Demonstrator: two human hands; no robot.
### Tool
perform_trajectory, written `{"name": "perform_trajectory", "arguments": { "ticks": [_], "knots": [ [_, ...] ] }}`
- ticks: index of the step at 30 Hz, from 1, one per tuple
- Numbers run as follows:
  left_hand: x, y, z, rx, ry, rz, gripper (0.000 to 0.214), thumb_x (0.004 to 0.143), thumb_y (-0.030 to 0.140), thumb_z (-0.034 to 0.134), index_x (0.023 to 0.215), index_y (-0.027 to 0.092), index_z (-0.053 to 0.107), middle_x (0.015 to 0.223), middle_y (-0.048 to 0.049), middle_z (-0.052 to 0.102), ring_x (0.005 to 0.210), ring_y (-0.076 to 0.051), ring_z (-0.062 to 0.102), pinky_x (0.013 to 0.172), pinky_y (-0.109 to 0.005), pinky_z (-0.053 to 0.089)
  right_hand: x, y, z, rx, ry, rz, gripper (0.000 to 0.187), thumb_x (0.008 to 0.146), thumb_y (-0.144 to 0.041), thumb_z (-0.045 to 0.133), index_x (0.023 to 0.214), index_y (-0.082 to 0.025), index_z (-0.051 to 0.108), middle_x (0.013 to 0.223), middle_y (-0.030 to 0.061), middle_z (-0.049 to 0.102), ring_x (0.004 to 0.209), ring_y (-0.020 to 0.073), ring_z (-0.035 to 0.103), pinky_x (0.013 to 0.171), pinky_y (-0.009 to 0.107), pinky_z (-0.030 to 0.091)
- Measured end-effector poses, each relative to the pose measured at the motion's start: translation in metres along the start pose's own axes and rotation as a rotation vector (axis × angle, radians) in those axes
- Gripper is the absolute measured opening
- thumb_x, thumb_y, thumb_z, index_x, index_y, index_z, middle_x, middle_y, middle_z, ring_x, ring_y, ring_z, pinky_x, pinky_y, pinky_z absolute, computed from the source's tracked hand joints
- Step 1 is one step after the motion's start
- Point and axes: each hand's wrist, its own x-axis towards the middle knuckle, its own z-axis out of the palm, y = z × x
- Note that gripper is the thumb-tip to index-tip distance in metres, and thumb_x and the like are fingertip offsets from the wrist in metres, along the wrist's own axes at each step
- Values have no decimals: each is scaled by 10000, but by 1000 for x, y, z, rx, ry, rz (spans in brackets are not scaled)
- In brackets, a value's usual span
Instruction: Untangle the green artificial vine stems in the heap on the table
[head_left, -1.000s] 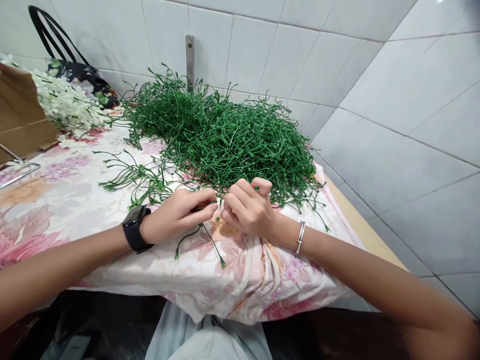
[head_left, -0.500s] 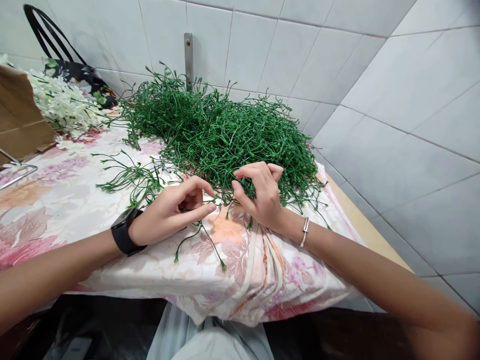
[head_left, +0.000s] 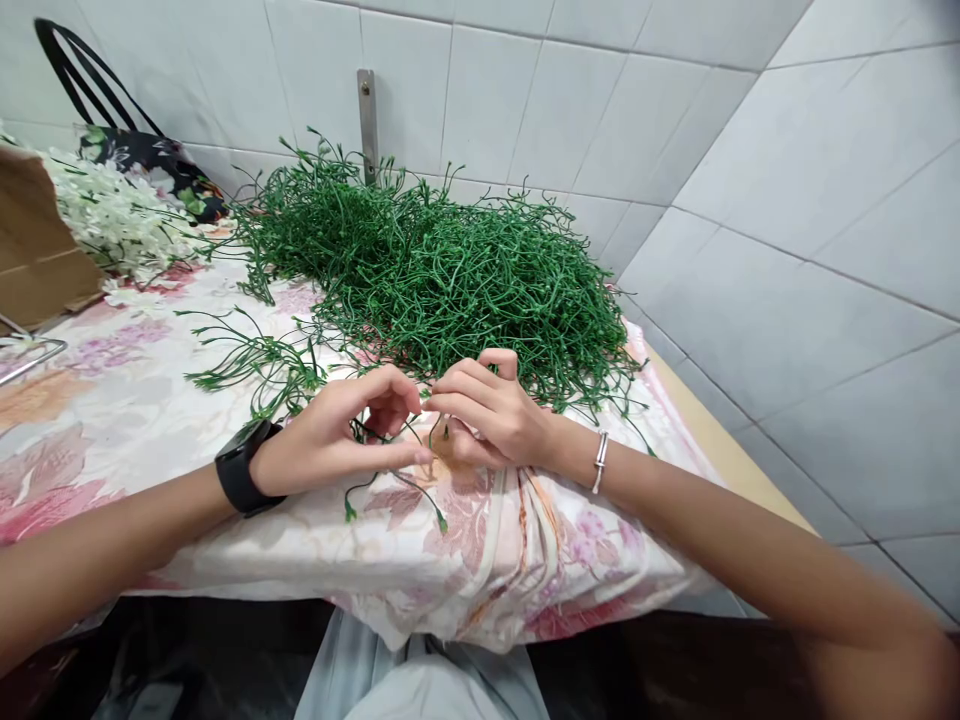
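A big heap of green artificial stems (head_left: 442,270) lies on a table under a floral cloth (head_left: 120,400). My left hand (head_left: 345,435), with a black watch on the wrist, curls its fingers around a thin green sprig (head_left: 390,480) whose ends trail toward the table's front edge. My right hand (head_left: 491,410), with a silver bangle on the wrist, pinches the same sprig's top, fingertips meeting those of the left hand just in front of the heap. A few loose green sprigs (head_left: 255,365) lie to the left of my hands.
White artificial flowers (head_left: 112,215) are piled at the back left beside a brown cardboard box (head_left: 34,250). A black chair back (head_left: 82,70) stands against the tiled wall. A metal wire piece (head_left: 30,355) sits at the left edge. Tiled wall closes in on the right.
My right hand reached into the heap's front edge with fingers spread, then came back and closed to meet the left hand. My left hand stayed on the sprig, shifting slightly.
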Motion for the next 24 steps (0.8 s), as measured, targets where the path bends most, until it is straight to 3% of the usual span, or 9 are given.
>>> {"name": "perform_trajectory", "arguments": {
  "ticks": [4, 7, 10, 18, 22, 24],
  "knots": [
    [0, 2, -2, 187, -12, 78, 296, 641, 327, 670, 786, 161, 472, 655, 35, 402, 575, -71, 345, 501, -194, 304, -2, 2, -3, 85, -77, -20, 226, 750, -192, 325, 907, -176, 487, 885, 11, 556, 871, 127, 484, 814, 369, 268],
    [1, 1, -2, 255, -6, 112, 164, 719, 275, 590, 741, 159, 476, 680, 16, 430, 620, -85, 376, 540, -201, 319, -1, 1, -2, 65, -91, -6, 184, 779, -268, 380, 910, -186, 479, 887, 0, 558, 875, 119, 485, 824, 355, 268],
    [1, -1, -2, 268, 8, 142, 52, 782, 209, 499, 780, 157, 494, 733, -7, 460, 677, -97, 418, 600, -212, 358, 0, -1, 1, 22, -52, -17, 179, 796, -325, 427, 899, -185, 474, 878, -12, 576, 872, 107, 497, 819, 335, 276],
    [1, -2, 0, 295, 37, 158, 122, 826, 254, 451, 803, 158, 523, 758, -22, 468, 684, -104, 439, 623, -227, 379, 1, -2, 4, -60, 35, 49, 86, 808, -200, 445, 890, -196, 472, 831, -38, 601, 810, 80, 523, 805, 318, 290],
    [2, -2, -1, 323, 224, 97, 113, 818, 232, 463, 747, 155, 504, 714, -8, 454, 648, -96, 425, 582, -223, 349, 0, 2, -1, -46, 220, 154, 175, 778, -232, 492, 948, -193, 476, 890, -3, 588, 858, 110, 524, 805, 331, 304],
    [4, -6, -3, 325, 394, 56, 118, 802, 241, 489, 717, 159, 497, 693, 0, 449, 619, -90, 412, 554, -227, 332, 2, -1, -8, -12, 231, 57, 283, 777, -297, 499, 1042, -203, 469, 1007, 26, 573, 972, 141, 500, 840, 339, 304]
  ]
}}
